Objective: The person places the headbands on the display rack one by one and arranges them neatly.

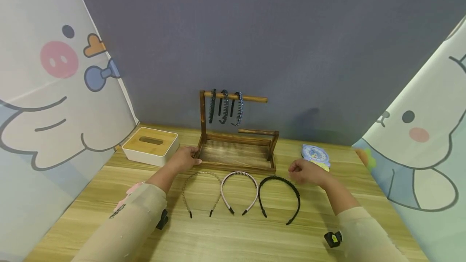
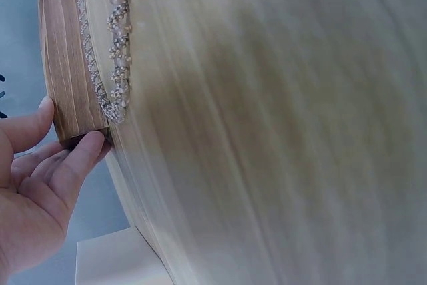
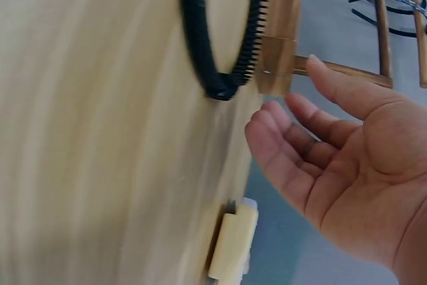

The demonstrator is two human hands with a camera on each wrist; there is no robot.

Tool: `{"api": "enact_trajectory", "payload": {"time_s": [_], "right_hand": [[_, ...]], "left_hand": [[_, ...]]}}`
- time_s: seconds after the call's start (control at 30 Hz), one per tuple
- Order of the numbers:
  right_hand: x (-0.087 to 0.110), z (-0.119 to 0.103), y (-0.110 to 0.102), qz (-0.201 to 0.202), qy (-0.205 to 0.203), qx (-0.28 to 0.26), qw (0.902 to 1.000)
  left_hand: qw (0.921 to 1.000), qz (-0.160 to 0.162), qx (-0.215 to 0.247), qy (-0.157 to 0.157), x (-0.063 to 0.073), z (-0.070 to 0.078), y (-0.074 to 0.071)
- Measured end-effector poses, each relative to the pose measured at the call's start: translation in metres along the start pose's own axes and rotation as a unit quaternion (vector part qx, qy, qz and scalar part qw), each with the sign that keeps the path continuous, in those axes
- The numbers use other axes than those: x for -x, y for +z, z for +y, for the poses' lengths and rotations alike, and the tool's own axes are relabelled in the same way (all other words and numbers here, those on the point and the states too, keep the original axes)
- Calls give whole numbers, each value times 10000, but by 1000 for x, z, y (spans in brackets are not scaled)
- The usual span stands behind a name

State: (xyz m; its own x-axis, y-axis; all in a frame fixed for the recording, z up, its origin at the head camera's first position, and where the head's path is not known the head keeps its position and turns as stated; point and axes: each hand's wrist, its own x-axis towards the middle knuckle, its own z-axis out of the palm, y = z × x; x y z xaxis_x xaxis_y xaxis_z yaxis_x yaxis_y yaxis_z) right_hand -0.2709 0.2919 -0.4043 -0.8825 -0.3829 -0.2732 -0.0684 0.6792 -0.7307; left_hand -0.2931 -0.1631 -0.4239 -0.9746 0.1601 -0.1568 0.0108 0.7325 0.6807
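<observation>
A dark wooden rack point(image 1: 236, 166) with a tray base and two rails stands at the back. My left hand point(image 1: 183, 159) grips its left front corner, thumb on one side and fingers point(image 2: 84, 155) round the end. Before the rack lie a beaded headband point(image 1: 185, 197), a pale pink headband point(image 1: 223, 192) and a black headband point(image 1: 298, 199). Three dark headbands point(image 1: 225, 106) hang from the upper rail. My right hand point(image 1: 306, 172) hovers near the rack's right end, fingers loosely bent and holding nothing; the right wrist view shows a gap between them and the wood.
A white tissue box point(image 1: 145, 157) with a wooden lid stands left of the rack. At the right lies a light blue round object point(image 1: 315, 153) with something yellow by it. A pink item point(image 1: 132, 189) is partly hidden behind the left sleeve. A grey wall rises behind the table.
</observation>
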Motion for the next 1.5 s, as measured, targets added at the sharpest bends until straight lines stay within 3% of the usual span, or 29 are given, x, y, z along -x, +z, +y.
{"api": "enact_trajectory", "payload": {"time_s": [0.27,0.5,0.7,1.5], "right_hand": [[1,7,9,-570,81,346,9977],[3,3,15,-457,469,423,9970],[4,3,14,-335,526,433,9971],[31,-13,-34,-753,-359,-334,9960]], "left_hand": [[10000,-11,31,-26,-2,-1,0],[9999,54,-109,46,0,-1,0],[10000,38,-53,12,0,-1,0],[10000,42,-64,16,0,0,0]]}}
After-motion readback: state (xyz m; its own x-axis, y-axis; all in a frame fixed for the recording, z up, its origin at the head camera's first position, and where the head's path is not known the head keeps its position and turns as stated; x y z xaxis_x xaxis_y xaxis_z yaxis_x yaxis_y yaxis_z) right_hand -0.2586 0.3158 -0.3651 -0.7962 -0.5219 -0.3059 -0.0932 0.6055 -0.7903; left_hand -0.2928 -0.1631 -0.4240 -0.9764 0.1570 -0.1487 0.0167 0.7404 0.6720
